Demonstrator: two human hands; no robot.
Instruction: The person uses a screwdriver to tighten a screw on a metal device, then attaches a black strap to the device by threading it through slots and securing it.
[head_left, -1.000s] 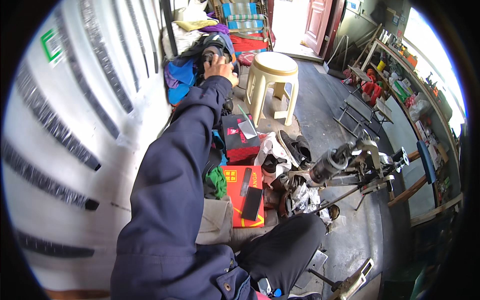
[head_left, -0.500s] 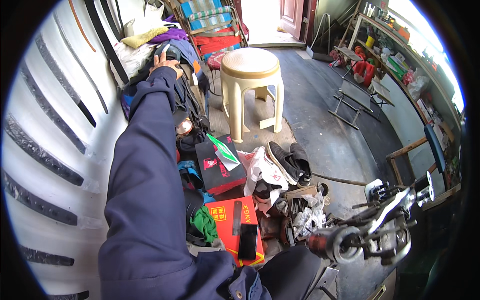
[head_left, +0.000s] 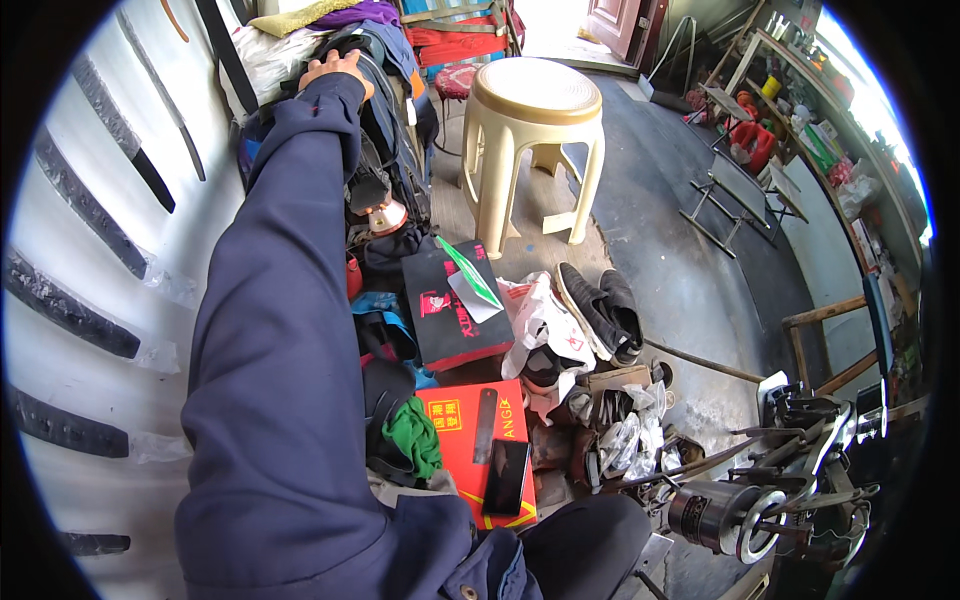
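A long dark-blue sleeve (head_left: pixel 290 330) is seen stretched up the frame along a white corrugated wall (head_left: pixel 90 230), the left hand (head_left: pixel 335 68) laid palm down on top of a dark backpack (head_left: pixel 385 110) that leans in a heap of bundled cloth (head_left: pixel 300 20) at the wall's foot; whether its fingers are gripping the fabric or merely resting on it cannot be told, and the right hand is out of view. A cream plastic stool (head_left: pixel 535 130) stands just beside the pack on the concrete floor (head_left: pixel 680 270). Nearer the wearer, a black box (head_left: pixel 450 310) and a red box (head_left: pixel 470 440) with a dark phone (head_left: pixel 506 476) on it lie among a pair of black shoes (head_left: pixel 600 310) and plastic bags (head_left: pixel 535 320). It is judged that the pack would be best handled by a firm hold on its top strap, lifted straight so the loose clothes above are not dragged down.
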